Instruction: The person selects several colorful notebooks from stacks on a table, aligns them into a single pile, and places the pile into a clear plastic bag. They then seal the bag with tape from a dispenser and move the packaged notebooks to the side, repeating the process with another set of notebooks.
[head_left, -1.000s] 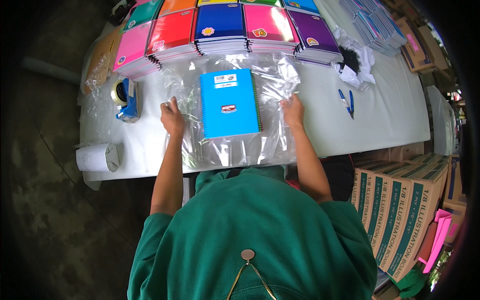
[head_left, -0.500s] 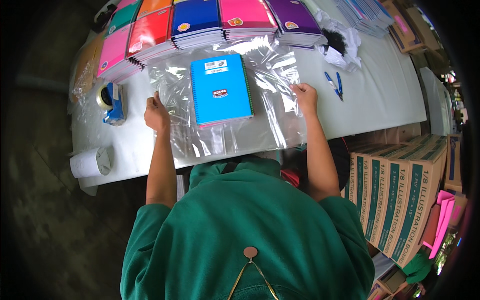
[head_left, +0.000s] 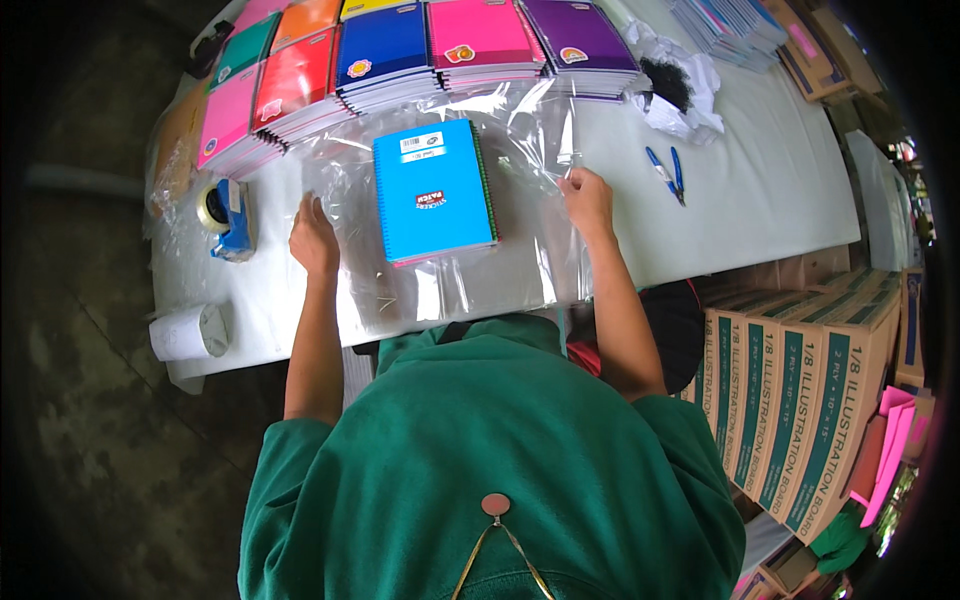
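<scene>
Left hand point(head_left: 313, 238) rests flat on the clear film point(head_left: 450, 290), fingers together. Right hand point(head_left: 588, 198) pinches the film's right edge. A blue spiral notebook point(head_left: 433, 190) lies on the film between the hands, with a white label at its top and a red one mid-cover. Coloured notebook stacks point(head_left: 400, 50) line the far edge of the table point(head_left: 760, 200). A tape dispenser point(head_left: 228, 215) sits left, blue pliers point(head_left: 665, 172) right. Green-striped brown cartons point(head_left: 800, 400) stand at lower right.
</scene>
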